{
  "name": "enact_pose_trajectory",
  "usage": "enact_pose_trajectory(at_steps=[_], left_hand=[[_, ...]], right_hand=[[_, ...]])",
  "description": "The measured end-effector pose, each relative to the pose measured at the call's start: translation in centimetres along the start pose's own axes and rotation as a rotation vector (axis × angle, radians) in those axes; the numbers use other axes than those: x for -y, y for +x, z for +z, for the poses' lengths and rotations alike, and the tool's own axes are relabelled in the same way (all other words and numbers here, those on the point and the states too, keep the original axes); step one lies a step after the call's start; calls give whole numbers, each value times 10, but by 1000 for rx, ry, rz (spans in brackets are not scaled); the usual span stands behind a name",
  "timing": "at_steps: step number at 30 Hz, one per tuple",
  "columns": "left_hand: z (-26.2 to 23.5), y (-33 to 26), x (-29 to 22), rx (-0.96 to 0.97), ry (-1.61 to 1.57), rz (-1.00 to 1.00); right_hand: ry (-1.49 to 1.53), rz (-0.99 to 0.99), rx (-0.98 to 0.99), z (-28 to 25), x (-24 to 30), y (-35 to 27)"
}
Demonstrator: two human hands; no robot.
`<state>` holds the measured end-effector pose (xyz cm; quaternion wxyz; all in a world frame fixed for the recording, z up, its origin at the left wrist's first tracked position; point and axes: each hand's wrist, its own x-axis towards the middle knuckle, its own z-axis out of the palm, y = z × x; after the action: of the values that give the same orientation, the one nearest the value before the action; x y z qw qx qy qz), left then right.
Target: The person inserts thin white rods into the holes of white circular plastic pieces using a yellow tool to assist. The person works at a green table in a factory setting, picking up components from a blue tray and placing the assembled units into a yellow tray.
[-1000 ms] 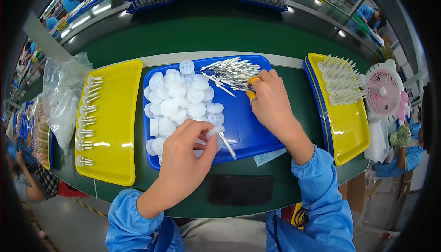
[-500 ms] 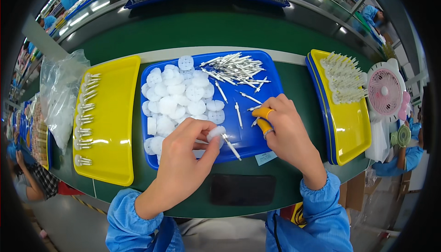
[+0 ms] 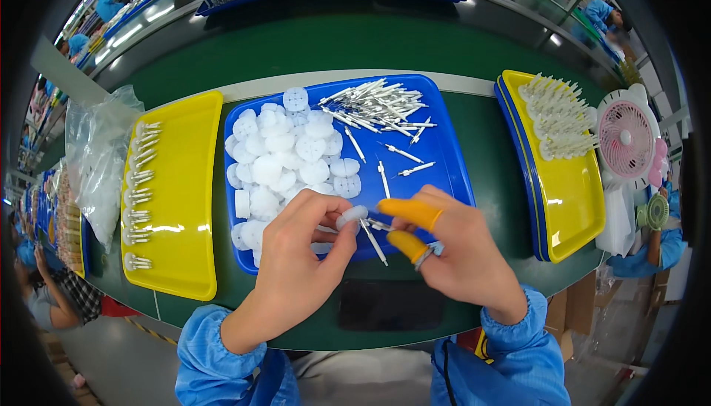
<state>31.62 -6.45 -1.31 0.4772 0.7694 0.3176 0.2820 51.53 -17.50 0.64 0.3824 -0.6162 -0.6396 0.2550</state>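
Pinched between the thumb and fingers of my left hand [image 3: 296, 247] is a translucent white plastic disc [image 3: 351, 217]. At least one thin white rod [image 3: 376, 247] sticks out of it toward me. My right hand [image 3: 474, 254] wears yellow finger cots on thumb and index finger. These close on another thin white rod [image 3: 380, 224], whose end meets or nearly meets the disc's edge; exact contact is too small to tell. Both hands are over the near edge of a blue tray [image 3: 448, 161]. Heaped discs [image 3: 278, 147] fill its left side, and a pile of rods [image 3: 378, 104] lies at its far right.
A yellow tray [image 3: 181, 206] at left carries a row of disc-and-rod pieces. Stacked trays [image 3: 570, 213] at right hold many similar pieces, beside a pink fan [image 3: 624, 135]. A clear plastic bag [image 3: 100, 161] stands far left. A dark flat rectangle [image 3: 389, 306] lies nearest me.
My right hand has come from the loose rods toward my left hand, bringing a rod up to the disc. My left hand has stayed nearly in place, still holding the disc.
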Motion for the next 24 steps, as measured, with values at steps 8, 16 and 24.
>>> enact_pose_trajectory(at_steps=[8, 16, 24], left_hand=[[3, 0, -1, -3, 70, 70], [7, -2, 4, -6, 92, 39], [10, -5, 2, -30, 121, 110]], right_hand=[[-113, -60, 44, 4, -8, -3], [-144, -74, 31, 13, -9, 0], [-93, -111, -88, 29, -5, -3]])
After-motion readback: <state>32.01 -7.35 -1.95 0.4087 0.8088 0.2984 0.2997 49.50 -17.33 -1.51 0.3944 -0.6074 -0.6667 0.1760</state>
